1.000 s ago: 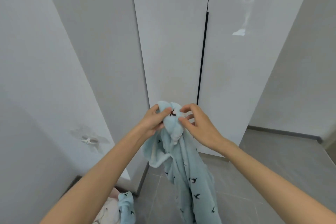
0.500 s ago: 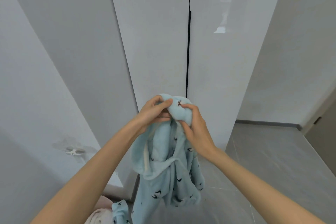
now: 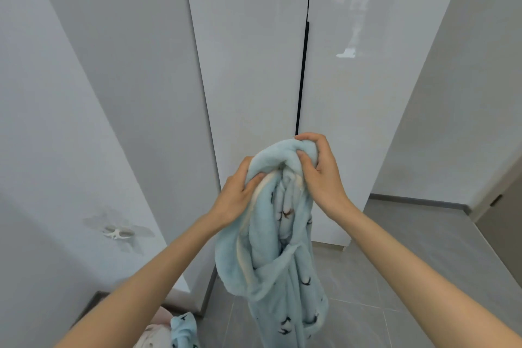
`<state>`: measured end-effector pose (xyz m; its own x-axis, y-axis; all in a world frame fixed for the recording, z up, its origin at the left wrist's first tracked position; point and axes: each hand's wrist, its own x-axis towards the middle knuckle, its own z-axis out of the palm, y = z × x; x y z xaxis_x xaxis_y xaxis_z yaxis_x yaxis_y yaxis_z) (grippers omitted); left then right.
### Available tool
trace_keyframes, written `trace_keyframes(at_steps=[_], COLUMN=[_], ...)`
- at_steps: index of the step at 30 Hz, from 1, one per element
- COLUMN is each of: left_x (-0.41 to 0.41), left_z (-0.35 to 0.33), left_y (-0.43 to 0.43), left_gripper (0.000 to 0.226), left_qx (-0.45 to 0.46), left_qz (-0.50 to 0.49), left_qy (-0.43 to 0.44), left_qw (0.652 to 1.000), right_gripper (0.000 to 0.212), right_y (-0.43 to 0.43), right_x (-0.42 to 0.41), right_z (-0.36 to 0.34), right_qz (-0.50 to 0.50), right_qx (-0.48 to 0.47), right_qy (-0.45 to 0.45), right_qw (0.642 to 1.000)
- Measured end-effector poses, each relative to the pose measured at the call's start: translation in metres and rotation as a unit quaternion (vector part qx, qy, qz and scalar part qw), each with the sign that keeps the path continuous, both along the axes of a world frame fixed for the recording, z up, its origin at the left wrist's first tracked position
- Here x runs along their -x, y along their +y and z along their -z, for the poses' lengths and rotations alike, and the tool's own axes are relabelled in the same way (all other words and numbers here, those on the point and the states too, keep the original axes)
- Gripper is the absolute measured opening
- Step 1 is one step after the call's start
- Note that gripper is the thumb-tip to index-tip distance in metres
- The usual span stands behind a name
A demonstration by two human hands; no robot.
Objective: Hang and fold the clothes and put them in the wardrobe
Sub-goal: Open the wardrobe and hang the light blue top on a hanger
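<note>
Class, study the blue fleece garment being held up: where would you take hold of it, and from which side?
Probably its bunched top, from both sides, as the left hand and right hand do. The blue fleece garment hangs limp and long below that bunch, so a high two-sided grip likely lets it drape straight.

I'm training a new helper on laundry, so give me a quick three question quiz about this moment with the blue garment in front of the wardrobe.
1. True or false: the wardrobe doors stand open.
2. Which hand grips the light blue garment at its highest point? A) left hand B) right hand C) neither hand
3. Where in the view do more clothes lie?

Key: 1. False, the doors are shut. 2. B; the left hand grips it lower down. 3. At the bottom left, low down near the wardrobe's base.
</note>
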<state>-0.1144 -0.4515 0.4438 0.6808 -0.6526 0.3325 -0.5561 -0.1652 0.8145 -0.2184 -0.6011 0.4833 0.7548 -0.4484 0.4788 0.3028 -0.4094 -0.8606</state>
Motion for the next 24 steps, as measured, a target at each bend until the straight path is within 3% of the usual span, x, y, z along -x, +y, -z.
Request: trace_keyframes(at_steps=[4,10,15,17,20,24], left_x=[-0.005,0.000,0.006,0.008,0.003,-0.022], left_z=[-0.017,-0.043,-0.051,-0.057,-0.065,-0.073], left_y=[-0.001,-0.011,-0.020,-0.020,-0.014,0.005], left_gripper=[0.010,0.008,0.007,0.007,0.009,0.007], left_qx=[0.056,0.026,0.026,0.032,0.027,0.054], left_qz=[-0.009,0.021,0.029,0.045,0.051,0.005], left_qy=[0.002,-0.038,-0.059,-0.064,-0.086,-0.092], left_qw=[0.998,0.999,0.998,0.996,0.995,0.994], right_gripper=[0.016,0.017,0.046,0.037,0.025,0.013], right_y=[-0.022,-0.025,-0.001,0.008,0.018,0.015], right_x=[-0.004,0.001,0.010,0.008,0.001,-0.014], right_z=[0.010,0.030,0.043,0.048,0.043,0.027], right_qz=[0.020,0.038,0.021,0.005,0.007,0.022], right_qx=[0.013,0.010,0.121,0.120,0.023,0.072], right_qy=[0.074,0.149,0.118,0.095,0.064,0.037], right_qw=[0.997,0.988,0.985,0.988,0.998,0.996])
